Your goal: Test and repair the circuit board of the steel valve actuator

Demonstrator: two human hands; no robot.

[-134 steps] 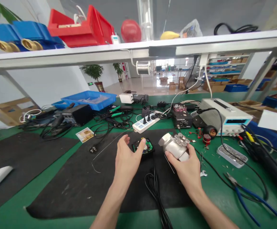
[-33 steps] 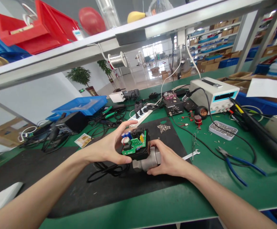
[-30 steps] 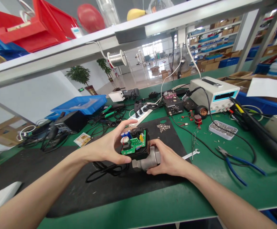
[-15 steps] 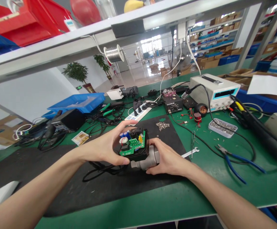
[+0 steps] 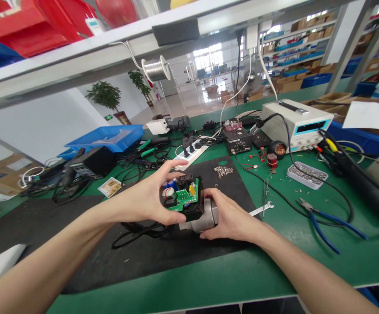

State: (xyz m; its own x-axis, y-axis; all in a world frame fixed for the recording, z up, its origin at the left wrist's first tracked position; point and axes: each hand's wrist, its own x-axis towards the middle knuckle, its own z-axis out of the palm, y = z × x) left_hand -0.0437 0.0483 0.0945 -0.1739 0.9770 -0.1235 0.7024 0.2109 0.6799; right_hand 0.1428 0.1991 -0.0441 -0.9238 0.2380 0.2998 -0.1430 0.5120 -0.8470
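Note:
My left hand is curled round a black housing with a green circuit board in it, thumb on the near edge and fingers behind. Blue capacitors and a yellow part stand on the board. Against the housing's right side is a grey metal body, which my right hand grips from the right. The two parts touch or are joined; I cannot tell which. Black cable lies in loops on the dark mat below my left hand.
Small nuts lie on the mat. To the right are a wrench, tweezers, blue-handled pliers and a tray of screws. Behind stand a power strip, soldering station and bench power supply.
My left hand has shifted slightly right over the circuit board, its thumb further along the near edge. My right hand keeps its grip. The camera view has shifted a little.

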